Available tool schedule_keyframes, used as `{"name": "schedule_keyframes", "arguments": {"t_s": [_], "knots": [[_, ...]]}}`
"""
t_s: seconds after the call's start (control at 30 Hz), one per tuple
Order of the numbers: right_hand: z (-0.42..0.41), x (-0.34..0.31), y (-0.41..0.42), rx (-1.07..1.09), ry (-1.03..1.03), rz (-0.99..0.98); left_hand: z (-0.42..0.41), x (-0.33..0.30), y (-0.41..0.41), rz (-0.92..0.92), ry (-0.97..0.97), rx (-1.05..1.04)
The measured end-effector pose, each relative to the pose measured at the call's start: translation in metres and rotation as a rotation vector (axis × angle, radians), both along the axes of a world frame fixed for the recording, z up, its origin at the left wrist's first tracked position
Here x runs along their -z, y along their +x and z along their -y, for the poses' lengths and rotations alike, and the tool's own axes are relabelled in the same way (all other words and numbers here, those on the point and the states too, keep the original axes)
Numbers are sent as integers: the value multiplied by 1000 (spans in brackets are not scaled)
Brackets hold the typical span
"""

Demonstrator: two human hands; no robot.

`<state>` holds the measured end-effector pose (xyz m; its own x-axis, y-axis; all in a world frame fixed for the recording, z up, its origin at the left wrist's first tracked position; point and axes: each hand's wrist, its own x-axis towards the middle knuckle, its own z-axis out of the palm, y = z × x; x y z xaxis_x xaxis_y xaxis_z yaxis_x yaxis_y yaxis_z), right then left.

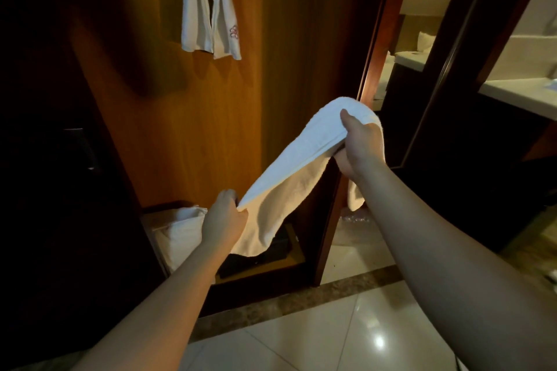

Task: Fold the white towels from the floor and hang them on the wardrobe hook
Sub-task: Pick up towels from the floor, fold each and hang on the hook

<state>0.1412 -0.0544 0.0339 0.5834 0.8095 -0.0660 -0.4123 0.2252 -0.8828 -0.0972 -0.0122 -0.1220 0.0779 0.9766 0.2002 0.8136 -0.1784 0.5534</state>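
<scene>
A white towel stretches between my two hands in front of the open wardrobe. My left hand grips its lower end, low and to the left. My right hand grips the upper end, higher and to the right, with the thumb over the fold. The towel is doubled lengthwise and its middle sags below the taut edge. Another white towel with a small red emblem hangs high on the wooden wardrobe back; its hook is out of frame.
A white bag-like bundle and a dark object sit on the wardrobe's bottom shelf. A dark door with a handle stands at left. Glossy floor tiles lie below. A doorway at right leads to a counter.
</scene>
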Motion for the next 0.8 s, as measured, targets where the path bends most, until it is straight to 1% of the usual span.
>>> {"name": "schedule_keyframes", "arguments": {"t_s": [0.1,0.2,0.33,0.37,0.43,0.47,0.57,0.6,0.63,0.67,0.7,0.73,0.77,0.8], "knots": [[-2,-14,8,-17,36,-106,-2,11,-14,2,-62,-35],[-7,-27,16,-1,62,-161,-8,18,-29,-26,-113,-29],[-11,-38,23,-33,80,-246,-18,4,-51,62,-110,-48],[-12,-39,24,-39,83,-267,-20,-3,-59,121,-98,-54],[-15,-41,28,-28,99,-298,-22,-26,-77,374,-79,-22],[-16,-42,29,-20,109,-314,-23,-40,-88,544,-52,12],[-23,-45,32,4,145,-365,-22,-89,-116,1059,118,129],[-25,-46,31,2,161,-395,-25,-99,-123,1201,133,206],[-28,-46,30,-10,177,-429,-25,-104,-126,1263,90,285],[-31,-45,28,-23,191,-456,-23,-103,-124,1227,-1,336],[-34,-43,26,-35,194,-471,-18,-95,-120,1108,-106,376],[-36,-42,25,-45,188,-470,-13,-82,-115,950,-194,379],[-36,-41,25,-56,175,-453,-10,-69,-113,851,-244,347],[-37,-40,26,-65,160,-428,-8,-62,-113,854,-256,278]]}}
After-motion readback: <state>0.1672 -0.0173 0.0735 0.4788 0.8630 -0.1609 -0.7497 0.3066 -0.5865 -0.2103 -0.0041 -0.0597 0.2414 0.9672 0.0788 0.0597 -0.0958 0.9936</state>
